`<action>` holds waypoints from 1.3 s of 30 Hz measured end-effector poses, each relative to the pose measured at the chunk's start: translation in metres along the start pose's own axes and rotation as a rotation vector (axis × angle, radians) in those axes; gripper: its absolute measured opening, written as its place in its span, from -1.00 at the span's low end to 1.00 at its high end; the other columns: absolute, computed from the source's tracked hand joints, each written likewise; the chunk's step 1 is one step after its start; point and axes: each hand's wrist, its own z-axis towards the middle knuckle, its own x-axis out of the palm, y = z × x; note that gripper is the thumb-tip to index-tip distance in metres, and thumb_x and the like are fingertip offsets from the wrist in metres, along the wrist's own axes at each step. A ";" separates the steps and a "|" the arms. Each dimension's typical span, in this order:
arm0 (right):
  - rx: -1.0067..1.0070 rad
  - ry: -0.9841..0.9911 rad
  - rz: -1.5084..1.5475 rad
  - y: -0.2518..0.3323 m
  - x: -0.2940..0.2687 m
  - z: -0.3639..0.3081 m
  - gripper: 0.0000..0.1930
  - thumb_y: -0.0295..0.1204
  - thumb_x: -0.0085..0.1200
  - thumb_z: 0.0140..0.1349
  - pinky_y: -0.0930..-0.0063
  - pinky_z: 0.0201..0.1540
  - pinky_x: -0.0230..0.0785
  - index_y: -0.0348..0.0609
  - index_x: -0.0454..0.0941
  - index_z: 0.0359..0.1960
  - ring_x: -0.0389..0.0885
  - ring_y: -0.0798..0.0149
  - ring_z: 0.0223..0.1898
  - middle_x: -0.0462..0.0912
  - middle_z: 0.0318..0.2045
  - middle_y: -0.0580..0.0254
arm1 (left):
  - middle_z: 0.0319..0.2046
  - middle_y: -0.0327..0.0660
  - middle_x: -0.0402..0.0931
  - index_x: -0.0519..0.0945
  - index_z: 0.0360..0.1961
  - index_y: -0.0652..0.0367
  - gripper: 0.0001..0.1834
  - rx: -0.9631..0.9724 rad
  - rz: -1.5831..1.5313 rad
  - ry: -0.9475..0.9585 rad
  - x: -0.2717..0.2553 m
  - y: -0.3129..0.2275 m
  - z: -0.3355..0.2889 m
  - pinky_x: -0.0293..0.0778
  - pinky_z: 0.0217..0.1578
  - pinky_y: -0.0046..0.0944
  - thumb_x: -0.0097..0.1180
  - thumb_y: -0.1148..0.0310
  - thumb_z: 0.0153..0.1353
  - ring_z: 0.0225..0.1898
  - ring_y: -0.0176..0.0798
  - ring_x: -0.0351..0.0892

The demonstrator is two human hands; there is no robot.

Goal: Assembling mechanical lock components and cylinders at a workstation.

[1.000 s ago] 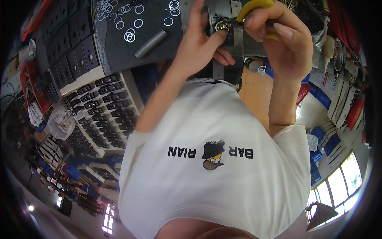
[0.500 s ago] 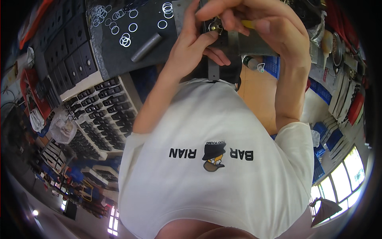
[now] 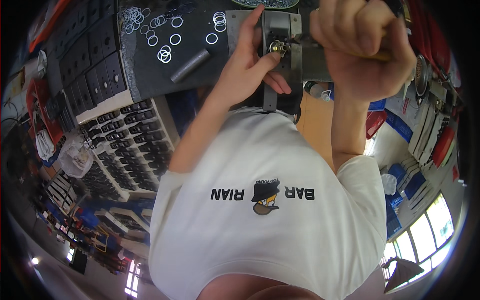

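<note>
A dark rectangular metal block (image 3: 283, 31) with a small brass-coloured round part (image 3: 277, 47) in it lies ahead of me on the bench. My left hand (image 3: 250, 67) is wrapped round the near part of the block. Its thumb tip presses beside the brass part, and its index finger stretches along the left side. To the right, my right hand (image 3: 362, 50) is raised with fingers curled round a yellow-handled tool (image 3: 384, 55). Most of that tool is hidden by the fist, so its kind cannot be made out.
Several metal rings (image 3: 175, 39) and a grey metal rod (image 3: 190, 66) lie on the dark bench at left. Beyond the block sits a green-rimmed tray (image 3: 265, 5) of small parts. A clear bottle (image 3: 316, 91) stands below the right forearm. Racks of black parts (image 3: 135, 132) fill the left.
My right hand has moved right, away from the brass part, and its fingers have curled into a fist round the yellow handle. The left hand stays at the block.
</note>
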 end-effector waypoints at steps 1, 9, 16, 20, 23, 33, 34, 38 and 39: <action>0.003 -0.119 -0.099 -0.017 0.000 -0.011 -0.47 -0.10 -0.47 0.69 0.36 -0.46 0.16 -0.08 0.31 -0.46 0.21 0.34 -0.53 0.31 -0.55 0.29 | 0.43 0.16 0.29 -0.23 0.68 -0.20 -0.05 0.000 0.000 -0.023 -0.001 0.001 -0.001 0.78 -0.44 -0.12 -0.11 0.64 0.42 -0.39 0.19 0.81; -0.023 -0.132 -0.058 -0.005 0.012 -0.007 -0.45 -0.08 -0.51 0.70 0.34 -0.45 0.22 -0.05 0.32 -0.45 0.26 0.28 -0.49 0.35 -0.52 0.27 | 0.44 0.19 0.28 -0.23 0.68 -0.17 -0.05 0.012 0.001 -0.012 -0.001 0.000 0.000 0.79 -0.44 -0.13 -0.10 0.65 0.41 -0.39 0.20 0.81; -0.158 -0.086 0.113 -0.018 0.001 -0.008 -0.47 -0.08 -0.47 0.69 0.36 -0.49 0.16 -0.06 0.31 -0.45 0.24 0.30 -0.53 0.36 -0.54 0.28 | 0.44 0.19 0.28 -0.24 0.68 -0.16 -0.05 0.022 0.009 -0.038 -0.005 0.003 -0.003 0.79 -0.43 -0.13 -0.11 0.65 0.41 -0.39 0.19 0.81; 0.193 0.067 -0.183 0.002 -0.006 0.000 -0.45 -0.06 -0.52 0.70 0.31 -0.49 0.19 -0.02 0.32 -0.46 0.23 0.32 -0.53 0.39 -0.51 0.28 | 0.44 0.19 0.29 -0.24 0.68 -0.16 -0.05 0.005 0.000 -0.023 -0.001 -0.001 0.002 0.79 -0.43 -0.13 -0.11 0.65 0.41 -0.39 0.19 0.81; -0.119 -0.197 0.115 0.004 0.029 0.004 -0.47 -0.09 -0.49 0.69 0.39 -0.48 0.14 -0.04 0.29 -0.48 0.17 0.34 -0.55 0.30 -0.57 0.28 | 0.45 0.19 0.27 -0.24 0.68 -0.15 -0.05 0.012 0.011 -0.018 -0.002 -0.001 -0.001 0.79 -0.44 -0.14 -0.10 0.65 0.41 -0.39 0.19 0.81; 0.236 -0.137 -0.191 -0.019 0.006 0.008 -0.49 -0.12 -0.44 0.68 0.39 -0.49 0.14 -0.08 0.29 -0.47 0.16 0.34 -0.56 0.27 -0.56 0.34 | 0.48 0.19 0.22 -0.24 0.68 -0.13 -0.05 0.017 0.014 -0.022 -0.001 0.000 0.000 0.78 -0.43 -0.16 -0.09 0.63 0.41 -0.39 0.18 0.82; 0.238 -0.191 -0.191 -0.020 0.007 0.008 -0.50 -0.11 -0.42 0.67 0.40 -0.50 0.13 -0.08 0.28 -0.47 0.15 0.34 -0.57 0.26 -0.56 0.35 | 0.48 0.19 0.21 -0.24 0.68 -0.11 -0.06 0.019 0.008 -0.019 -0.001 0.000 0.000 0.78 -0.43 -0.16 -0.09 0.63 0.41 -0.39 0.18 0.82; -0.081 -0.140 0.119 -0.001 0.032 0.018 -0.48 -0.08 -0.43 0.67 0.41 -0.52 0.10 -0.05 0.28 -0.49 0.16 0.36 -0.56 0.25 -0.55 0.32 | 0.50 0.21 0.16 -0.25 0.66 -0.05 -0.07 0.021 -0.004 -0.030 -0.004 0.000 -0.001 0.78 -0.46 -0.17 -0.09 0.65 0.41 -0.40 0.18 0.82; -0.166 -0.140 0.100 -0.018 0.028 0.011 -0.51 -0.09 -0.47 0.67 0.40 -0.52 0.11 -0.03 0.30 -0.44 0.18 0.36 -0.55 0.28 -0.55 0.31 | 0.56 0.19 0.03 -0.33 0.67 -0.09 -0.06 -0.028 -0.045 -0.002 -0.006 0.000 0.000 0.77 -0.44 -0.22 -0.12 0.65 0.46 -0.38 0.07 0.82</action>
